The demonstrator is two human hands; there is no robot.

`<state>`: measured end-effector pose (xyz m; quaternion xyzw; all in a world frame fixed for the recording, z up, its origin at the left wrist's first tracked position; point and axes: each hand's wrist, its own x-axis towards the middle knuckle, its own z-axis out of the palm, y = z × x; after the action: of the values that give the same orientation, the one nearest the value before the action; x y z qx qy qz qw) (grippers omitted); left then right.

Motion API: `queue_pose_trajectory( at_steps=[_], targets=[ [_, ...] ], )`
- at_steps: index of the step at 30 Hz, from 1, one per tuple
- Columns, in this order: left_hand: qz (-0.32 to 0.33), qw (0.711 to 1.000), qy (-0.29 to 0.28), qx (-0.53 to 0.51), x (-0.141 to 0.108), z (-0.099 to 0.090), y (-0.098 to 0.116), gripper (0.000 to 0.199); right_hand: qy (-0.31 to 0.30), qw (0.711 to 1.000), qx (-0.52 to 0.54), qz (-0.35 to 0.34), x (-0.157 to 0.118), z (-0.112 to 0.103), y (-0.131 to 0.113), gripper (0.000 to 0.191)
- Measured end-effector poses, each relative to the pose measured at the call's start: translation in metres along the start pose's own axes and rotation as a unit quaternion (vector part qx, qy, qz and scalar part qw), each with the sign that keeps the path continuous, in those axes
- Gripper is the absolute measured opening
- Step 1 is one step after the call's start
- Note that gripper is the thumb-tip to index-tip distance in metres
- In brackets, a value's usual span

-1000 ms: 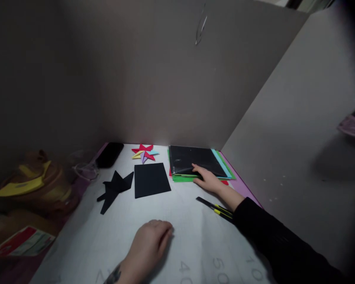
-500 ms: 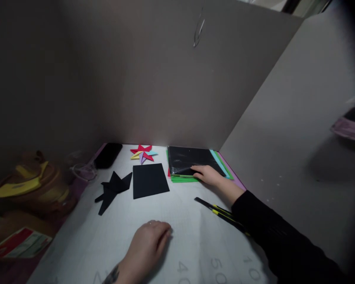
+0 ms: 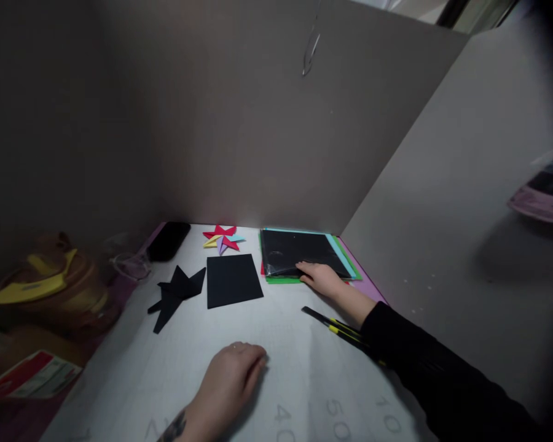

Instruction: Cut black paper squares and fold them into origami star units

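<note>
My right hand (image 3: 321, 279) reaches to the back right and rests on the near edge of a black sheet pack (image 3: 299, 248) in clear plastic, which lies over green and light blue sheets. Whether its fingers pinch the edge is hard to tell. My left hand (image 3: 233, 380) lies on the white surface near the front, fingers curled together, nothing seen in them. A flat black square (image 3: 234, 280) lies left of the pack. Beside it is a folded black paper star shape (image 3: 176, 294). Behind the square sits a small multicoloured folded star (image 3: 222, 239).
Black and yellow cutters (image 3: 341, 330) lie beside my right sleeve. A black phone (image 3: 169, 241) is at the back left, with glasses (image 3: 133, 266) near it. Further left stands a brown pot-like object (image 3: 69, 285) with yellow pieces. Grey walls rise behind and at right.
The black pack's near edge has shifted slightly toward me with my right hand on it, and more light blue shows behind it. My left hand has stayed in place.
</note>
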<state>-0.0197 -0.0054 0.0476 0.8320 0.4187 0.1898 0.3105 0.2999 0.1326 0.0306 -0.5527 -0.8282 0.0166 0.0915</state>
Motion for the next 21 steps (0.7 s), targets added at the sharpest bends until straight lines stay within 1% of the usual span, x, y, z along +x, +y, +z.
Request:
queue_pose_trajectory(
  at_steps=[4, 7, 9, 10, 13, 16, 21],
  targets=[
    [0.002, 1.0, 0.001, 0.001, 0.0, 0.001, -0.001, 0.028, -0.02, 1.0, -0.005, -0.009, -0.004, -0.004, -0.001, 0.038],
    [0.003, 1.0, 0.005, 0.003, 0.0, 0.002, -0.001, 0.027, -0.029, 0.999, -0.026, -0.021, -0.006, -0.003, 0.0, 0.052],
    [0.004, 1.0, 0.01, 0.003, -0.001, 0.002, -0.001, 0.027, -0.031, 0.998, -0.059, -0.018, -0.007, 0.0, -0.001, 0.061],
    [0.004, 1.0, 0.011, 0.002, -0.001, 0.002, -0.001, 0.027, -0.031, 0.996, -0.081, -0.012, -0.008, 0.001, -0.001, 0.063],
    [0.0, 1.0, 0.011, 0.0, -0.001, 0.002, 0.0, 0.027, -0.024, 0.989, -0.142, 0.014, -0.01, 0.0, -0.005, 0.059],
    [-0.011, 1.0, 0.011, -0.004, 0.0, 0.002, 0.0, 0.027, -0.012, 0.984, -0.177, 0.033, -0.01, -0.003, -0.009, 0.052],
    [-0.005, 1.0, 0.027, -0.012, 0.001, 0.003, -0.003, 0.028, 0.035, 0.985, -0.163, 0.04, -0.013, -0.001, -0.011, 0.042]
  ],
)
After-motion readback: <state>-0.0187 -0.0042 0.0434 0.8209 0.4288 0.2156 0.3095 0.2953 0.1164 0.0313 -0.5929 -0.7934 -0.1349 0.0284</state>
